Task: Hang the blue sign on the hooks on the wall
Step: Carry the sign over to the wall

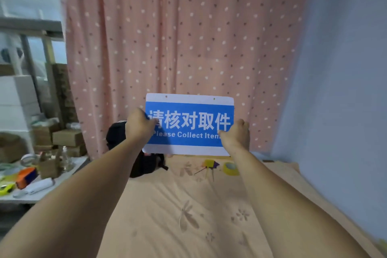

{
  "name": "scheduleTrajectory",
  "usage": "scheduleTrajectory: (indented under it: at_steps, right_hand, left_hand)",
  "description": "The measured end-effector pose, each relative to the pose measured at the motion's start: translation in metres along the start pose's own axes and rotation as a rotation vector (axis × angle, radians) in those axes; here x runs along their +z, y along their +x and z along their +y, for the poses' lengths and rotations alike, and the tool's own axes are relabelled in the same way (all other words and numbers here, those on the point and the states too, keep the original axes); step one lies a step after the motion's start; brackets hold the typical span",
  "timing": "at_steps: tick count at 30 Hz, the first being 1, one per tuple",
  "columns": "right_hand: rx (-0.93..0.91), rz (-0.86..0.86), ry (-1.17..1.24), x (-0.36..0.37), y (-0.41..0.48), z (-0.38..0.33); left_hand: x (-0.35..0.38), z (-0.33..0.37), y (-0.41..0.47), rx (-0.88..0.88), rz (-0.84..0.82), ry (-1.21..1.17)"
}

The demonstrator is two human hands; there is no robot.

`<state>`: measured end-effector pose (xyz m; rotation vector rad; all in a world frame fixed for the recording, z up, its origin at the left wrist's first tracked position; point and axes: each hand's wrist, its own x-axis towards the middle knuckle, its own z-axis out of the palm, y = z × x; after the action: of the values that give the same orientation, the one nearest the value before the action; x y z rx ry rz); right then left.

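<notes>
Before the dotted pink curtain, flat rectangular blue sign between both hands.

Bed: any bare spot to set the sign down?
Yes: the bedspread is bare between the forearms, nearer than the tape roll and black bag. The side table on the left is crowded. Both hands hold the sign.

Both bare forearms reach forward and slightly up from the lower corners of the view, converging toward the middle. The left hand is closed in a pinch on the left edge of the blue sign, thumb on the front face and fingers hidden behind. The right hand grips the sign's right edge lower down, thumb pressed on the front, knuckles turned outward. Both wrists are roughly straight.
</notes>
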<state>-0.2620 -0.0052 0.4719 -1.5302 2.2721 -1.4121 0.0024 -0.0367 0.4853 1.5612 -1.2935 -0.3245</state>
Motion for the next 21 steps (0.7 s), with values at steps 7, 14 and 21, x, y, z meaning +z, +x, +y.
scheduleTrajectory:
  at_steps: [7,14,21]
  right_hand:
    - [-0.017,0.036,0.013,-0.013,0.005,-0.009]
    - [0.008,0.071,0.008,-0.025,0.004,0.004]
    - [0.077,0.144,-0.015,-0.07,0.001,0.037]
  left_hand:
    - [-0.004,0.008,0.006,0.028,0.014,-0.007]
    - [0.008,0.02,0.0,0.032,-0.036,-0.012]
    - [0.046,0.051,-0.018,0.091,-0.125,-0.077]
